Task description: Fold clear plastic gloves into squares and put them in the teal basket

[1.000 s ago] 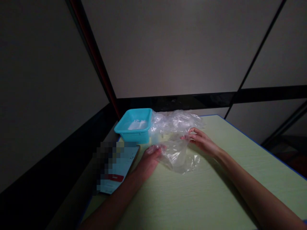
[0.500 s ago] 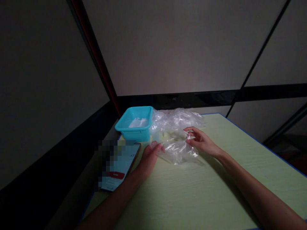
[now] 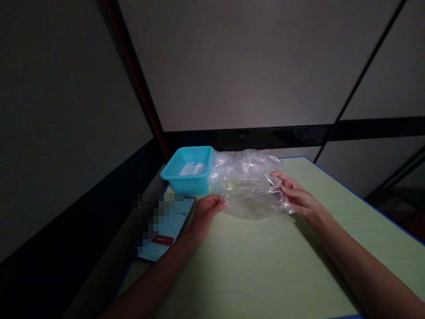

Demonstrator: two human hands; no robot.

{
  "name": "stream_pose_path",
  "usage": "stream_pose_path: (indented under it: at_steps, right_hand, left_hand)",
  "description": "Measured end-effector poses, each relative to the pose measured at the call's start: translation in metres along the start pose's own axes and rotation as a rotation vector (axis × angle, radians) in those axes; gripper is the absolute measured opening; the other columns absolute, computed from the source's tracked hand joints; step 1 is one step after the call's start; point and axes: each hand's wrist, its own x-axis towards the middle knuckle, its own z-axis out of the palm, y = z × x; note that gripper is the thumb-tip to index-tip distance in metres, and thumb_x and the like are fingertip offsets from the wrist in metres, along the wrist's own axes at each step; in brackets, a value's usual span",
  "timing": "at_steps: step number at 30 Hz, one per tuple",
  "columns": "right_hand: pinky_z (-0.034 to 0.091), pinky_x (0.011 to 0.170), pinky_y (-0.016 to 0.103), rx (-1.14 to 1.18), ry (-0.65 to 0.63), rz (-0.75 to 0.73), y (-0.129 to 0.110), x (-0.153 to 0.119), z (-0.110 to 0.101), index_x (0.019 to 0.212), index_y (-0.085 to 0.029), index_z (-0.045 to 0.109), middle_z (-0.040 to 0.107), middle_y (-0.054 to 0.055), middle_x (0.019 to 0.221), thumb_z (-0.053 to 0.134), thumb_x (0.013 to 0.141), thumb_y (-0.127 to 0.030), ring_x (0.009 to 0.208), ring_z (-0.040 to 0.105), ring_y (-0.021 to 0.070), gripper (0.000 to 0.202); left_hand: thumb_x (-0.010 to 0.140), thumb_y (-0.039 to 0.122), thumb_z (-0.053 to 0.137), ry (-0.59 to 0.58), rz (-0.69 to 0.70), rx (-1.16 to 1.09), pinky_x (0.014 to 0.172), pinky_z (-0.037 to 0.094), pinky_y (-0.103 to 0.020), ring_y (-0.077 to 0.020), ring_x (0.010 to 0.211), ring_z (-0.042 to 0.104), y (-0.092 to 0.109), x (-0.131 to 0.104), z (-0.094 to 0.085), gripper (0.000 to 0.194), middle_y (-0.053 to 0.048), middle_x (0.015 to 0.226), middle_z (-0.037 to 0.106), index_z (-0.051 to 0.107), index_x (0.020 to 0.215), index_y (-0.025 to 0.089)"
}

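My left hand point(image 3: 207, 212) and right hand point(image 3: 299, 197) pinch the clear bag point(image 3: 252, 201) above the worktop's point(image 3: 265, 266) far half.

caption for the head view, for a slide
Two hands, left and right, hold a clear plastic bag above a pale green table, near a blue basket.

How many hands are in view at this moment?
2: the left hand pinches the near left edge of a clear bag; the right hand holds its right side.
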Motion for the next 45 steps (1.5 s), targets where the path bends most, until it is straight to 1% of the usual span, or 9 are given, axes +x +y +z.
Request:
stream_pose_path:
  at_steps: [9,18,25,28,31,34,37,40,45]
  right_hand:
    - [0.046,0.052,0.021,0.038,0.112,0.014,0.007,0.005,-0.003,0.096,-0.025,0.06,0.062,-0.003,0.073,0.071,0.062,-0.03,0.055,0.056,0.0101,0.036]
    - [0.042,0.089,0.034,0.091,0.162,0.007,0.012,0.016,-0.007,0.088,-0.026,0.061,0.063,0.0,0.105,0.058,0.074,-0.043,0.103,0.055,0.0175,0.022]
    - [0.03,0.098,0.039,-0.466,0.117,-0.173,0.013,0.016,0.001,0.086,-0.022,0.063,0.063,0.004,0.099,0.065,0.07,-0.043,0.104,0.052,0.0227,0.027]
    - [0.035,0.091,0.037,-0.642,-0.059,-0.146,0.013,0.008,0.016,0.096,-0.021,0.061,0.063,0.004,0.092,0.059,0.077,-0.042,0.094,0.054,0.021,0.028]
    - [0.043,0.076,0.032,-0.524,-0.32,-0.001,0.015,0.001,0.029,0.119,-0.021,0.047,0.063,0.002,0.08,0.056,0.08,-0.04,0.079,0.057,0.0163,0.045]
    - [0.044,0.06,0.024,-0.395,-0.442,0.136,0.017,-0.002,0.036,0.133,-0.024,0.026,0.062,-0.001,0.075,0.066,0.071,-0.028,0.067,0.057,0.0125,0.074]
    - [0.043,0.051,0.019,-0.37,-0.522,0.24,0.015,-0.005,0.037,0.138,-0.03,0.011,0.066,0.001,0.084,0.067,0.069,-0.019,0.061,0.056,0.0102,0.09]
    - [0.045,0.05,0.019,-0.284,-0.634,0.313,0.01,-0.011,0.035,0.138,-0.033,0.014,0.066,0.005,0.099,0.065,0.07,-0.02,0.055,0.056,0.0079,0.087]
    - [0.046,0.048,0.018,-0.021,-0.373,0.22,0.006,-0.018,0.029,0.123,-0.035,0.045,0.066,0.001,0.099,0.073,0.058,-0.026,0.049,0.056,0.0057,0.071]
  left_hand:
    - [0.057,0.024,0.073,-0.024,-0.085,-0.203,0.058,0.039,-0.02,-0.0091,0.059,0.05,0.002,0.001,0.002,0.019,0.004,0.062,0.054,0.058,0.065,0.016]
    - [0.055,0.022,0.076,-0.151,-0.226,-0.304,0.057,0.04,-0.021,-0.0083,0.055,0.051,0.0,-0.003,0.002,0.025,0.002,0.064,0.055,0.061,0.074,0.015]
    - [0.051,0.02,0.076,-0.243,-0.264,-0.25,0.054,0.036,-0.022,-0.0113,0.053,0.053,-0.004,-0.009,0.004,0.033,0.0,0.061,0.06,0.067,0.082,0.015]
    - [0.053,0.018,0.075,-0.255,-0.253,-0.224,0.054,0.034,-0.023,-0.0119,0.053,0.052,-0.006,-0.01,0.004,0.034,0.001,0.057,0.058,0.067,0.086,0.016]
    - [0.051,0.013,0.076,-0.247,-0.225,-0.216,0.055,0.035,-0.023,-0.0125,0.054,0.052,-0.006,-0.009,0.005,0.038,0.002,0.056,0.056,0.068,0.088,0.016]
    - [0.048,0.007,0.077,-0.215,-0.181,-0.229,0.052,0.033,-0.02,-0.0087,0.05,0.047,-0.004,-0.006,0.006,0.041,0.006,0.052,0.05,0.067,0.087,0.016]
    - [0.049,0.011,0.078,-0.178,-0.154,-0.276,0.052,0.034,-0.019,-0.0072,0.051,0.047,-0.002,-0.004,0.006,0.044,0.007,0.056,0.051,0.065,0.09,0.017]
    - [0.06,0.025,0.073,-0.17,-0.183,-0.344,0.064,0.041,-0.023,-0.013,0.068,0.057,0.001,-0.002,0.003,0.037,0.001,0.076,0.062,0.063,0.096,0.019]
    - [0.077,0.046,0.053,-0.252,-0.296,-0.435,0.082,0.041,-0.037,-0.0249,0.092,0.06,0.004,0.0,-0.001,0.039,-0.011,0.097,0.065,0.061,0.098,0.015]
